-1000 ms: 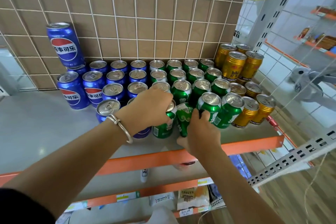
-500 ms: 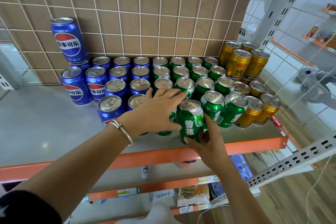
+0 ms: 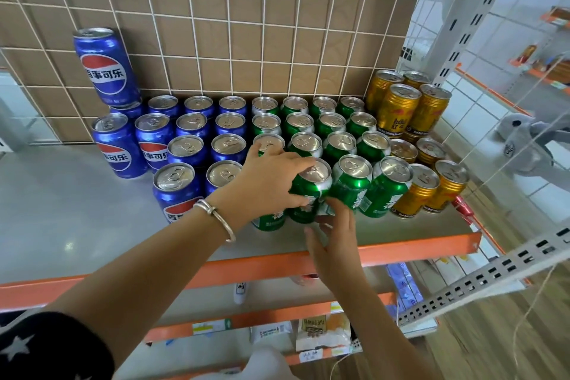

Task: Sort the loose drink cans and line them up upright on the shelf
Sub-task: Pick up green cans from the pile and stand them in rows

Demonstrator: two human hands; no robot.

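Note:
A grey shelf point(image 3: 61, 210) with an orange front edge holds upright cans in blocks: blue cans point(image 3: 172, 185) on the left, green cans point(image 3: 351, 185) in the middle, gold cans point(image 3: 416, 191) on the right. One green can point(image 3: 310, 191) stands slightly tilted in the front row. My left hand point(image 3: 265, 185) grips it, fingers over its top and thumb on its side, and partly hides another green can point(image 3: 270, 220). My right hand point(image 3: 336, 234) touches the gripped can's lower part with its fingertips, thumb apart.
One blue can point(image 3: 105, 68) stands stacked on the back row against the wire grid point(image 3: 216, 40). Gold cans point(image 3: 401, 108) are stacked at the back right. The shelf's left part is bare grey surface. Lower shelves point(image 3: 320, 333) hold packets.
The green can, tilted and held from below by my right hand, now stands nearly upright in the front row. My right hand slid down to its base; my left hand closed over its top.

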